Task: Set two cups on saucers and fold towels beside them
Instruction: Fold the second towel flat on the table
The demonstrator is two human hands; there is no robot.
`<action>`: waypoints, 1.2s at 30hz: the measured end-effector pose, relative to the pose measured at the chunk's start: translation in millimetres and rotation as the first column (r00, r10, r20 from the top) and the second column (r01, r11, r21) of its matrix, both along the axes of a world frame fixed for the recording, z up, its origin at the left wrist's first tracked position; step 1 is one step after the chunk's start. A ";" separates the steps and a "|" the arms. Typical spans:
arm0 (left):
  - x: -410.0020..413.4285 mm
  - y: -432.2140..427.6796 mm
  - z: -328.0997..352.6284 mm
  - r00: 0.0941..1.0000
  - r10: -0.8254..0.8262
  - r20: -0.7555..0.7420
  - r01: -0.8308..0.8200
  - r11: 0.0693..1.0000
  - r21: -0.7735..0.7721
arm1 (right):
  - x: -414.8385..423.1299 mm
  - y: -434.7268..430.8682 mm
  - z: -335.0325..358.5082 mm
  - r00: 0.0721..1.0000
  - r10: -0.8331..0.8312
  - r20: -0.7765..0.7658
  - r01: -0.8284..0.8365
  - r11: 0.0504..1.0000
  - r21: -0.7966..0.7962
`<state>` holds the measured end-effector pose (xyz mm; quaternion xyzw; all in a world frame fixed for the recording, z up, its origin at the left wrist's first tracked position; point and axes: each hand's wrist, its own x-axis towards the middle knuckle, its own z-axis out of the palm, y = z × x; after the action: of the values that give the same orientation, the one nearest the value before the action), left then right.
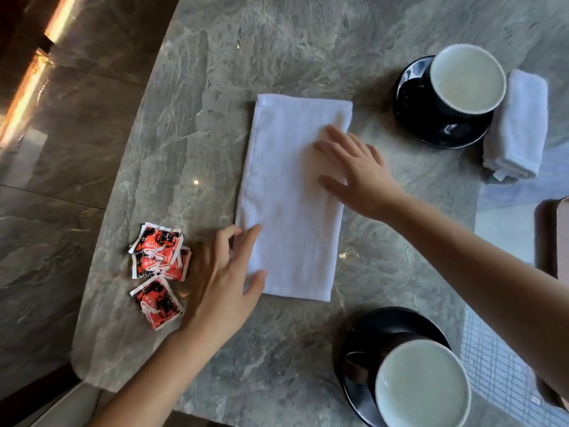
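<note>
Towel (289, 211) lies at the centre of the desk (277, 57), half folded. Right hand (357, 177) at 3 o'clock and left hand (224, 282) at 7 o'clock rest on it, fingers spread. Risks: a skewed fold; a forearm clipping the cup (421, 386) at 5 o'clock.

Pictured bare throughout: left hand (224, 272) and right hand (357, 171), both slender, with narrow wrists and forearms uncovered along their whole visible length
</note>
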<state>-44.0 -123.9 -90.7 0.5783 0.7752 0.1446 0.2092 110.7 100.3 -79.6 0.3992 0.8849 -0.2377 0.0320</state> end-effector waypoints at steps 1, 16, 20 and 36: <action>3.1 -0.8 -0.4 1.000 -0.002 0.012 0.002 1.000 0.003 | -5.2 0.5 -1.4 1.000 0.018 0.006 -0.018 1.000 0.020; -6.4 122.5 -4.9 0.988 -0.027 -0.154 0.034 0.999 0.038 | -35.8 10.0 -16.6 0.997 -0.059 0.051 0.049 0.982 0.182; -25.1 165.7 -14.0 0.972 -0.041 -0.232 0.047 0.999 0.018 | -41.6 14.9 -25.1 0.995 -0.074 0.069 0.061 0.982 0.177; -28.1 170.3 -24.8 0.942 -0.058 -0.332 0.036 0.997 -0.073 | -39.1 13.9 -35.4 0.996 -0.073 0.047 0.062 0.978 0.198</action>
<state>-72.1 46.3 -115.5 0.6055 0.7898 0.0141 0.0972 71.6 114.2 -115.0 0.4364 0.8888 -0.1394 0.0082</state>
